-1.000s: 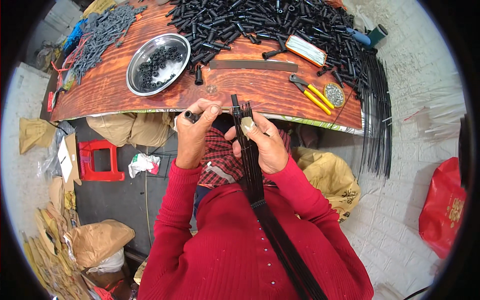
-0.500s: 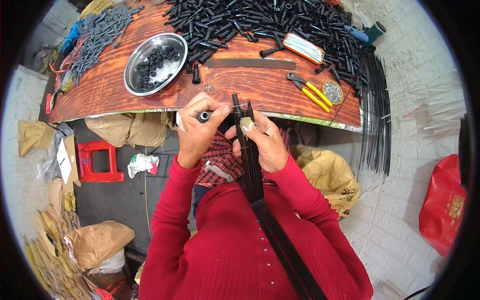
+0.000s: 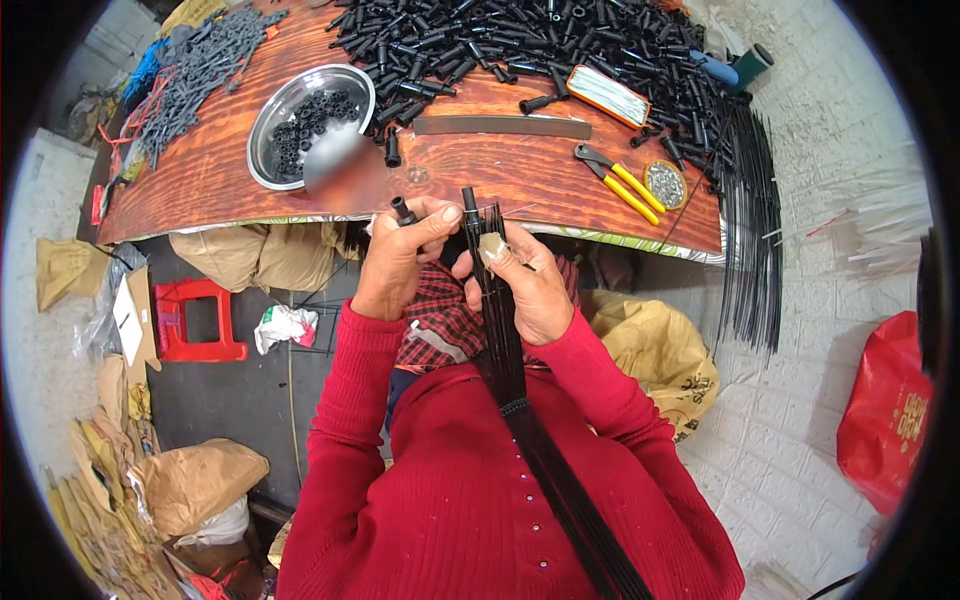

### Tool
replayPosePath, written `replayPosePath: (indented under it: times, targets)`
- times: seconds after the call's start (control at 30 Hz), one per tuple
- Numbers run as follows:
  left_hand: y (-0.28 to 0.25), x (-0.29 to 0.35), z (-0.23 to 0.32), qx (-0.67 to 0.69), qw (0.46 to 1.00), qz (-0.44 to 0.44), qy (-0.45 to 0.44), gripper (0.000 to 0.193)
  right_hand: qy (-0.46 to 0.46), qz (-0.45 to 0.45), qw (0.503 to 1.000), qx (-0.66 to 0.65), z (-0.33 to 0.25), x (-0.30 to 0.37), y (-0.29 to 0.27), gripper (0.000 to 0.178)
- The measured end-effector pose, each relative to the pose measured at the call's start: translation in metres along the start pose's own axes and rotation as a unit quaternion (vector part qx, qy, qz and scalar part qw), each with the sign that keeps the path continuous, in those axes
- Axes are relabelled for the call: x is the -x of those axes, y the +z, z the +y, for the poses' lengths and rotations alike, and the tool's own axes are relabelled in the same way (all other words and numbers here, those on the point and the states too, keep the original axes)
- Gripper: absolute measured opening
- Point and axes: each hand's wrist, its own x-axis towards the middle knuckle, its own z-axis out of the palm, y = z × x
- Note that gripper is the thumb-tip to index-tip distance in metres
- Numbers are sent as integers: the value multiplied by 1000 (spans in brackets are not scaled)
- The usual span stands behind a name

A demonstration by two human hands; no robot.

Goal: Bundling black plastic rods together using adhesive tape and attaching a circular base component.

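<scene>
A bundle of thin black rods (image 3: 560, 470) runs from my lap up between my hands, bound with a dark band partway along. My right hand (image 3: 540, 295) is closed round its upper end, with a pale wrap on the thumb. A black ribbed sleeve (image 3: 470, 207) stands up at the tip of the bundle. Beside it my left hand (image 3: 400, 258) is closed on a short black plastic tube (image 3: 402, 211), its thumb tip close to the sleeve. A fine wire (image 3: 520, 209) shows past the rods on the right.
On the wooden table (image 3: 480, 165) lie a heap of black fittings (image 3: 540, 50), a metal bowl (image 3: 262, 165) of small black parts, a flat metal strip (image 3: 500, 126), yellow-handled pliers (image 3: 630, 195) and a tub of small metal pieces (image 3: 664, 185). Black rods (image 3: 748, 240) hang at the right edge.
My left hand has turned, so the tube in it now points upward. The wire no longer shows stretched from the left fingers. A blurred patch now covers part of the bowl's rim.
</scene>
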Motion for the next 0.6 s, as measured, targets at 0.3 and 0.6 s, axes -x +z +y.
replayPosePath:
  times: [0.3, 0.6]
  targets:
    - [-15, -10, -20, 129, 984, -91, -85, 14, 10, 27, 1000, 7, 4, 0, -3, 32]
    - [-25, -26, 4, 279, 949, -145, -38, 40, 15, 5, 1000, 9, 2, -5, 0, 34]
